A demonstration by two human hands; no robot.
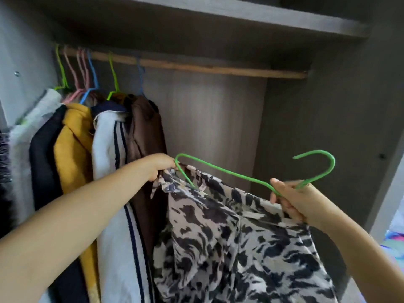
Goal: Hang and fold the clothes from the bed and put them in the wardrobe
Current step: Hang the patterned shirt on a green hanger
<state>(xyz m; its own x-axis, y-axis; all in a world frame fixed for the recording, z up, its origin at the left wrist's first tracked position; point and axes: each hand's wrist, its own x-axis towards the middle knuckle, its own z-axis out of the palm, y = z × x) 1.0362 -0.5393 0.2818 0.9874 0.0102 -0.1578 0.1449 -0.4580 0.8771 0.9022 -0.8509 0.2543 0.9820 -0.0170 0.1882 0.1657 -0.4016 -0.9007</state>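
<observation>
Patterned shirt (229, 237) — draped, green hanger (229, 171) tilted

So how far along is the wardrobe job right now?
Done: several garments already hang on the wooden rail. In hand: the black-and-white patterned shirt on a green wire hanger, held by the left hand and right hand. Left: hooking it onto the rail.

Wardrobe (306, 127), open, hanging section: rail (196, 67) runs left to right beneath the shelf (218, 16). Hung garments (109, 149) crowd the left end of the rail, packed side by side; the right stretch of rail is bare. In front, below rail level: hanger (229, 171) with a patterned garment (229, 237) draped from it. Left hand (160, 167) at the hanger's left end, against the rightmost hung garment; right hand (295, 202) at the neck below the hook. Bedding, possibly, at far right edge
</observation>
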